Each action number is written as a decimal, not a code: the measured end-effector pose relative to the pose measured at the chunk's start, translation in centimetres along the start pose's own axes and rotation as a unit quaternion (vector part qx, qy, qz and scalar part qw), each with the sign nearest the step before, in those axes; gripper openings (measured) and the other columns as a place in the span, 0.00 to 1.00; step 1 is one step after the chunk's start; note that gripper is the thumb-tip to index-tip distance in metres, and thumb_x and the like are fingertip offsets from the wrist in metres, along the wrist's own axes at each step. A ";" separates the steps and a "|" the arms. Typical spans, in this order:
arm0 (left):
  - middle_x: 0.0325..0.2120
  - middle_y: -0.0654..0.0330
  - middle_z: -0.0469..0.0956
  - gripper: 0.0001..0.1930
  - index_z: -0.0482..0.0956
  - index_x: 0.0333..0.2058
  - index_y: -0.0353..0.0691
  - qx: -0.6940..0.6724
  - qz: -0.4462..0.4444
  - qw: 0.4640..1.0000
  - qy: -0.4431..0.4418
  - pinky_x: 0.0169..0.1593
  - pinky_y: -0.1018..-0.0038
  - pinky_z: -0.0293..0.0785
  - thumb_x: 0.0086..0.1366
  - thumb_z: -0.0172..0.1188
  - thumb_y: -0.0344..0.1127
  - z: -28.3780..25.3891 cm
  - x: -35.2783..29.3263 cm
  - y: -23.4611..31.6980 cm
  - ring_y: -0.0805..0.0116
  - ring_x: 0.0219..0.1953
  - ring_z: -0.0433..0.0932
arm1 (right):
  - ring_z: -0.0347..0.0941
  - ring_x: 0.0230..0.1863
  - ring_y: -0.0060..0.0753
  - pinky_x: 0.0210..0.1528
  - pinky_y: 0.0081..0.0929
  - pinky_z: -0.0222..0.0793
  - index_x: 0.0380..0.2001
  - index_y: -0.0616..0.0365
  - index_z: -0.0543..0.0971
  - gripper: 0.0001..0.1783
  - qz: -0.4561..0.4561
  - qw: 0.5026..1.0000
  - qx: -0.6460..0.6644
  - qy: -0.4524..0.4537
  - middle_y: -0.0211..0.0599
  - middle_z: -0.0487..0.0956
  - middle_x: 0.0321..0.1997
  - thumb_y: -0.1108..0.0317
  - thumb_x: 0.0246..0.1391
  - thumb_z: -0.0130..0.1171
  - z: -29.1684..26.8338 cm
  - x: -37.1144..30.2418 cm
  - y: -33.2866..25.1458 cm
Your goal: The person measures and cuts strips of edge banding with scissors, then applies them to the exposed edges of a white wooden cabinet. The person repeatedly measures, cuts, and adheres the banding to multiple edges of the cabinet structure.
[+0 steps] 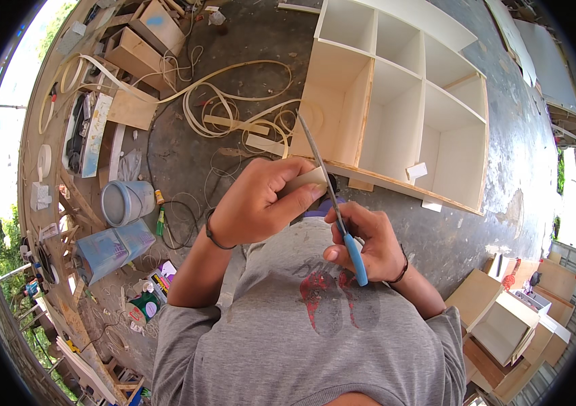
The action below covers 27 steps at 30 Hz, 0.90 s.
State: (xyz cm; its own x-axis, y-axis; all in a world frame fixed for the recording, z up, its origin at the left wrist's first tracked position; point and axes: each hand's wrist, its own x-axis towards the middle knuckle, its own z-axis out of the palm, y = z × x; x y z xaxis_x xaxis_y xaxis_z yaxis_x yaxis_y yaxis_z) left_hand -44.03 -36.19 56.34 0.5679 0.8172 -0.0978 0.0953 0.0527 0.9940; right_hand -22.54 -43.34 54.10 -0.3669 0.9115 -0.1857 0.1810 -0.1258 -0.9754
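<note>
My left hand (261,201) pinches a short pale strip (307,180) between thumb and fingers, its free end pointing right. In my right hand (374,242) is a file (314,150), a long narrow dark metal blade with a blue handle. Its blade slants up and to the left, passing right beside the strip's end; whether they touch I cannot tell. The file's tip reaches above my left hand, near the corner of a white cabinet (396,93) with several open compartments that lies on the floor ahead.
Loops of pale edging strip (196,111) and cables spread over the floor at the upper left. A bucket (127,203) and a blue-grey box (116,247) stand left. Wooden boxes (140,57) sit at the far left. More cabinet pieces (504,328) are at the lower right.
</note>
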 end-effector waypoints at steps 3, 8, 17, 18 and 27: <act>0.19 0.74 0.68 0.03 0.76 0.33 0.33 0.000 -0.006 1.000 -0.007 0.25 0.85 0.55 0.66 0.55 0.26 0.0 0.0 0.3 0.88 0.23 0.60 | 0.65 0.19 0.17 0.23 0.19 0.62 0.38 0.63 0.76 0.28 0.003 1.000 -0.009 0.004 0.27 0.69 0.18 0.52 0.43 0.73 -0.1 -0.3 0.0; 0.19 0.74 0.67 0.04 0.76 0.33 0.33 -0.003 -0.003 1.000 -0.014 0.24 0.84 0.54 0.66 0.55 0.27 0.0 0.1 0.2 0.88 0.23 0.59 | 0.67 0.20 0.18 0.24 0.19 0.63 0.38 0.64 0.76 0.30 0.002 1.000 0.011 0.000 0.27 0.71 0.19 0.50 0.42 0.74 -0.2 -0.4 0.1; 0.19 0.74 0.66 0.04 0.76 0.33 0.33 -0.007 -0.029 0.999 -0.030 0.24 0.85 0.54 0.66 0.55 0.28 0.3 -0.2 0.1 0.88 0.23 0.59 | 0.69 0.23 0.18 0.28 0.19 0.67 0.42 0.64 0.74 0.35 -0.021 0.999 0.030 -0.016 0.29 0.73 0.23 0.48 0.40 0.75 -0.2 -0.3 0.7; 0.19 0.74 0.66 0.04 0.76 0.33 0.32 -0.007 -0.033 0.999 -0.031 0.24 0.85 0.54 0.66 0.55 0.28 0.3 -0.2 0.1 0.88 0.23 0.59 | 0.69 0.23 0.18 0.28 0.19 0.67 0.42 0.64 0.74 0.35 -0.022 0.999 0.029 -0.014 0.29 0.73 0.22 0.48 0.40 0.75 -0.2 -0.3 0.7; 0.20 0.74 0.67 0.04 0.76 0.34 0.32 -0.017 -0.040 0.998 -0.038 0.25 0.85 0.54 0.66 0.55 0.27 0.5 -0.4 -0.1 0.88 0.24 0.59 | 0.68 0.21 0.18 0.26 0.19 0.65 0.39 0.63 0.76 0.31 0.001 1.000 -0.007 -0.003 0.28 0.71 0.19 0.51 0.41 0.75 -0.3 -0.9 0.3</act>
State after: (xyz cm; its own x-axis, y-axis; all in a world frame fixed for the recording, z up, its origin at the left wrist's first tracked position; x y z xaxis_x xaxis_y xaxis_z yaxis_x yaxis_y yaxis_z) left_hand -43.84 -36.80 56.22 0.6208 0.7631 -0.1797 0.1162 0.1372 0.9837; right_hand -21.89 -44.04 53.98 -0.3729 0.9087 -0.1875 0.1937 -0.1214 -0.9735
